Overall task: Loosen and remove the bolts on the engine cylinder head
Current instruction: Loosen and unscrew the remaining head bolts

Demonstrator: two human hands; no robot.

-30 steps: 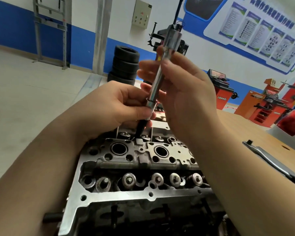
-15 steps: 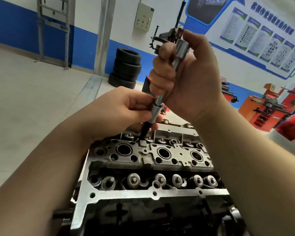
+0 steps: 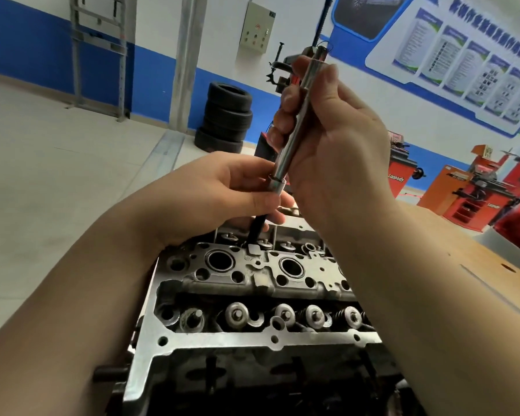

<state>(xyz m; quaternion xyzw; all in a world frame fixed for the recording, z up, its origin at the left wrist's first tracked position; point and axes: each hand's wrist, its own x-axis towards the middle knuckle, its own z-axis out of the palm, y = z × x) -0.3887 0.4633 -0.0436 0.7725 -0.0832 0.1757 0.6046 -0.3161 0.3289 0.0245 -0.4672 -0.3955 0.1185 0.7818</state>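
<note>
We see the right hand (image 3: 333, 139) curled around the upper shaft of a tilted steel extension (image 3: 297, 121) while the left hand (image 3: 219, 196) pinches its lower end, where a black bolt (image 3: 257, 228) runs down into the far side of the cylinder head (image 3: 252, 274) below both hands.

Grey cylinder head (image 3: 252, 277) lies flat, a black bolt (image 3: 257, 228) (tilted) rising from it.

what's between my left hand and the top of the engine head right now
In the head view, only the black lower end of the tool runs from the left hand down into the cylinder head; the right hand grips its silver shaft above.
</note>
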